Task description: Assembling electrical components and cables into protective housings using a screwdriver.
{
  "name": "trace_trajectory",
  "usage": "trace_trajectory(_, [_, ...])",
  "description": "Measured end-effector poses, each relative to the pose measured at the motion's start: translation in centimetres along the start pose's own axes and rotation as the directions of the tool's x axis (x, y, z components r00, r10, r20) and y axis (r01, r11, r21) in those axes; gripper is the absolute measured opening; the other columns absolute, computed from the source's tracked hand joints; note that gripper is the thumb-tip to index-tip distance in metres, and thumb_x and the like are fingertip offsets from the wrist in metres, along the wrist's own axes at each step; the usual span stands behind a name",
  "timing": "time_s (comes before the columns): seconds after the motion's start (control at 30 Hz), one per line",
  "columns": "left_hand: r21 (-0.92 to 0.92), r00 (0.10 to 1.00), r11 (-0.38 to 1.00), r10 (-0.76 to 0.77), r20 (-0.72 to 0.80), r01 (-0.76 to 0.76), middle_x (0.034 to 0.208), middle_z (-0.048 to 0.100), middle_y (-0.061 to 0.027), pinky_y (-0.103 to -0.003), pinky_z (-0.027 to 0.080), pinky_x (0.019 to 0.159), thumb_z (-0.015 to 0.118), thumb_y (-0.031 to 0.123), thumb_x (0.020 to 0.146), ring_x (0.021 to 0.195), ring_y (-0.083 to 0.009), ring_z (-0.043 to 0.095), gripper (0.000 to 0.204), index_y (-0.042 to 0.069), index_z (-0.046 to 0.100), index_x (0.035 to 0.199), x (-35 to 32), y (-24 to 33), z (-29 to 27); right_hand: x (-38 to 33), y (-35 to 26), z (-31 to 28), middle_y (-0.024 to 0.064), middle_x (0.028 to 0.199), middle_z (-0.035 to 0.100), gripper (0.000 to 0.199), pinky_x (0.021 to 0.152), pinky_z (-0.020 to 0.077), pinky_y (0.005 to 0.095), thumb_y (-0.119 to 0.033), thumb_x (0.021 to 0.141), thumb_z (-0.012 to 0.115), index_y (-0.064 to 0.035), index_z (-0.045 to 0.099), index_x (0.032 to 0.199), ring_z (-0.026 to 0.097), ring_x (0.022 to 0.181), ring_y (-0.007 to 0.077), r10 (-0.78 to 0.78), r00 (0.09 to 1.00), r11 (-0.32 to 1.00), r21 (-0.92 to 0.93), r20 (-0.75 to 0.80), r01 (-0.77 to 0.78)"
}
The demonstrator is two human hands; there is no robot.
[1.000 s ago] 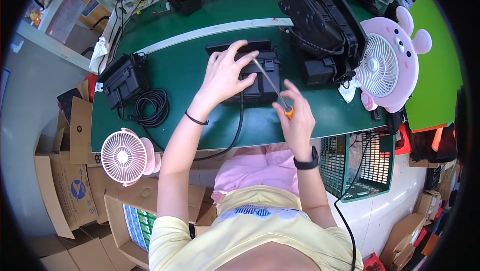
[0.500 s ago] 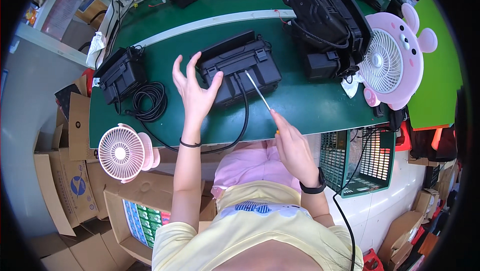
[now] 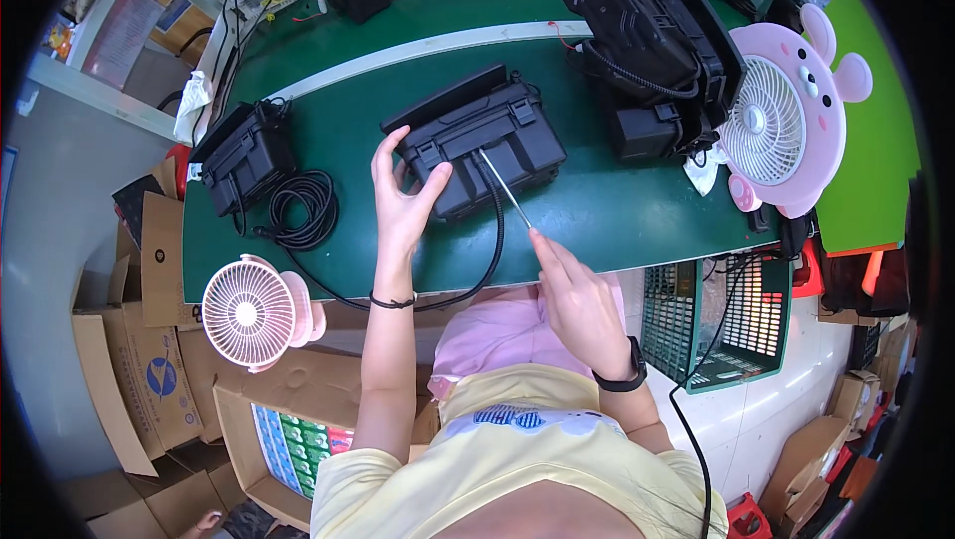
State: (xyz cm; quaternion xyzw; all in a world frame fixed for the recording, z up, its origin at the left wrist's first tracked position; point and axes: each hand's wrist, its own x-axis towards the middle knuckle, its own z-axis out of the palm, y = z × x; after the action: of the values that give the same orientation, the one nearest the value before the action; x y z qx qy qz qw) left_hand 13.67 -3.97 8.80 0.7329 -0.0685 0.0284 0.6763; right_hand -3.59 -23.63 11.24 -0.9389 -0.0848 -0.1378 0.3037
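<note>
A black plastic box [image 3: 517,126] with a raised lid lies on the green worktable in front of me. My left hand [image 3: 403,201] grips its left end, thumb on the near face and fingers at the side. Held in my right hand [image 3: 572,290] is a screwdriver [image 3: 509,193]; its thin shaft points up and left to where the black ribbed cable [image 3: 497,231] enters the box's near face. Most of the handle is hidden by my fingers. From the box the cable curves down over the table edge and leads left to a coil [image 3: 306,209].
Another black box [image 3: 247,156] stands at the left, stacked ones [image 3: 647,52] at the right. A pink fan [image 3: 761,121] and a smaller fan [image 3: 249,310] flank the table [image 3: 587,211]. Below are a green crate [image 3: 716,340] and cartons [image 3: 149,380]. Another person's hand [image 3: 209,520] shows at lower left.
My left hand has closed from spread fingers onto the box's left end. The screwdriver tip has moved slightly left and down, to the cable entry. Another person's hand has appeared at lower left.
</note>
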Motion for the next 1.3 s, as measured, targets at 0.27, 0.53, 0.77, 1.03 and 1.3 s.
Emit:
trace_trajectory(0.27, [-0.05,0.997,0.998,0.045,-0.056,-0.047,0.144,0.032,-0.0088,-0.042,0.048,0.101,0.082,0.009,0.079,0.128,-0.0284,0.046,0.061,0.015,0.053,0.132,-0.7,0.0,0.4,-0.1,1.5,0.3,0.0127,0.119,0.063,0.054,0.06,0.0501,0.0254,-0.001,0.1,0.048,-0.0045,0.036,0.152,0.055,0.071,0.0109,0.177,0.933,0.512,0.78,0.314,-0.36])
trace_trajectory(0.53, [0.001,0.979,0.99,0.136,-0.15,-0.138,0.145,0.031,-0.0092,-0.041,0.049,0.099,0.081,0.006,0.078,0.129,-0.0263,0.046,0.049,0.014,0.059,0.122,-1.8,-0.3,1.1,-0.9,1.6,0.3,0.0087,0.113,0.06,0.056,0.055,0.0457,0.021,-0.001,0.1,0.048,-0.0066,0.034,0.154,0.048,0.062,0.0068,0.157,0.894,0.099,0.894,0.421,-0.438])
trace_trajectory(0.77, [0.03,0.959,0.977,0.215,-0.185,-0.213,0.147,0.029,-0.0107,-0.043,0.049,0.099,0.081,0.005,0.078,0.131,-0.028,0.045,0.051,0.015,0.058,0.123,-2.7,-0.4,1.5,-0.4,0.0,-0.2,0.0065,0.108,0.064,0.058,0.057,0.0462,0.0212,0.004,0.096,0.049,-0.0075,0.038,0.152,0.051,0.061,0.0065,0.096,0.963,0.682,0.687,0.253,-0.249])
trace_trajectory(1.03, [0.033,0.958,0.973,0.23,-0.173,-0.228,0.149,0.028,-0.0125,-0.041,0.05,0.1,0.08,0.002,0.079,0.132,-0.0279,0.044,0.052,0.011,0.058,0.125,-2.6,-0.7,1.4,-0.7,0.4,1.7,0.0096,0.105,0.063,0.061,0.069,0.0522,0.0308,0.001,0.096,0.053,-0.0054,0.033,0.154,0.06,0.076,0.0182,-0.001,0.998,0.891,0.452,0.063,-0.028])
trace_trajectory(1.3, [-0.086,0.959,0.958,0.264,-0.102,-0.273,0.149,0.029,-0.0126,-0.043,0.051,0.101,0.083,-0.001,0.073,0.129,-0.0279,0.048,0.05,0.007,0.063,0.118,-3.2,-1.1,-0.5,-2.6,2.8,-0.4,0.0007,0.089,0.061,0.055,0.05,0.0411,0.018,-0.004,0.095,0.06,-0.007,0.045,0.148,0.046,0.056,0.0027,0.03,0.933,0.588,0.749,0.358,-0.306])
